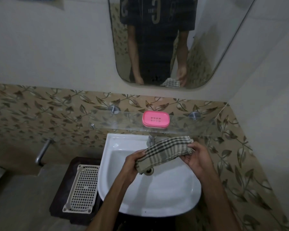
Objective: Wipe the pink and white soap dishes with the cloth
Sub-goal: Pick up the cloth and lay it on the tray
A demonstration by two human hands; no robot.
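- A white basin [150,197] sits below a clear glass shelf [123,124]; a perforated white tray [83,187] lies beside it (left of it).
- Left hand [132,165] and right hand [197,159] both curl their fingers round the checked cloth [165,153], held above the basin.
- The glossy pink soap dish [156,120], rounded and slotted, rests on the shelf.

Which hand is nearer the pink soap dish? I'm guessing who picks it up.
Right. The right hand sits below the pink soap dish, slightly right; the left hand is lower left, farther.
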